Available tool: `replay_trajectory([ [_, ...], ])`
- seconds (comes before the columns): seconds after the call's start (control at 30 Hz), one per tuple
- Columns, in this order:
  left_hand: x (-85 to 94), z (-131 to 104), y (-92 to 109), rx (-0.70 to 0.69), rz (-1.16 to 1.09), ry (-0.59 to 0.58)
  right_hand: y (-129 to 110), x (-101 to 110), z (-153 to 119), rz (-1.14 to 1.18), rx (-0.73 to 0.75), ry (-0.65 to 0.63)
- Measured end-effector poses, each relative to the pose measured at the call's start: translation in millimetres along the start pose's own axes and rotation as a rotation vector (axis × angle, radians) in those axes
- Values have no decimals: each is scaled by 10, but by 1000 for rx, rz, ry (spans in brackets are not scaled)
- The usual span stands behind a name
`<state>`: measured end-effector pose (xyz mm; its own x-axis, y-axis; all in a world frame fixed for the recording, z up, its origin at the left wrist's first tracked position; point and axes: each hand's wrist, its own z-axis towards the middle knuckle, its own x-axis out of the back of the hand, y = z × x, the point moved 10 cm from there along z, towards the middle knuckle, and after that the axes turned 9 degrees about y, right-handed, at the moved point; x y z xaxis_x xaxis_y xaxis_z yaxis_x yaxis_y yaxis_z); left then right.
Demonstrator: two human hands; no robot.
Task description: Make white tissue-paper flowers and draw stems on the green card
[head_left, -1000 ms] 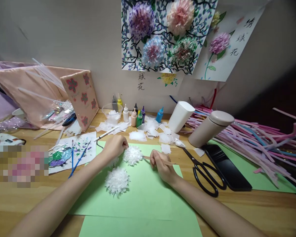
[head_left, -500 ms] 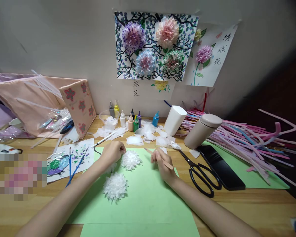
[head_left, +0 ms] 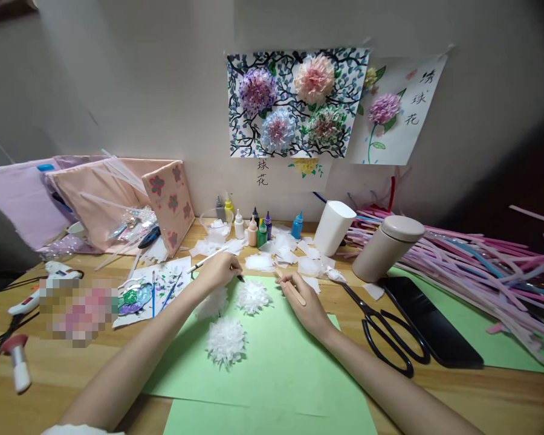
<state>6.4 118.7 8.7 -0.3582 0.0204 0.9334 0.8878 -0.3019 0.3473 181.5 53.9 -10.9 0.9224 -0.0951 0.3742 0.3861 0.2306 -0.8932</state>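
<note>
My left hand [head_left: 221, 270] is closed at the top edge of the green paper [head_left: 294, 362], its fingertips pinching a small dark item too small to name. Just below those fingertips lies a white ruffled paper flower [head_left: 252, 296]. Another white flower [head_left: 212, 303] is partly covered by my left wrist, and one more [head_left: 226, 342] rests lower on the sheet. My right hand [head_left: 298, 297], to the right of the flowers, has its fingers wrapped round a thin wooden stick [head_left: 295, 293].
Behind the hands are paint bottles [head_left: 252, 231] and white paper pieces [head_left: 259, 261]. Black scissors [head_left: 381, 329], a phone [head_left: 430, 320], a flask [head_left: 387, 248] and pipe cleaners [head_left: 476, 272] lie right. Brushes, a glue gun [head_left: 58, 270] and a pink box [head_left: 170, 208] stand left.
The view has shifted, so the scene sits further right and more of the left side shows. A dark tip now shows at my left fingertips. My right hand still has the stick.
</note>
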Motion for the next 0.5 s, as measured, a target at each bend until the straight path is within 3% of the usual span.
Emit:
replay_trajectory([
  [0.1, 111, 175, 56, 17, 53, 93, 39, -6, 21, 12, -20, -2],
  [0.33, -174, 457, 321, -69, 162, 56, 96, 10, 40, 70, -31, 19],
  [0.5, -208, 456, 342, -82, 176, 65, 135, 4, 49, 82, -54, 14],
])
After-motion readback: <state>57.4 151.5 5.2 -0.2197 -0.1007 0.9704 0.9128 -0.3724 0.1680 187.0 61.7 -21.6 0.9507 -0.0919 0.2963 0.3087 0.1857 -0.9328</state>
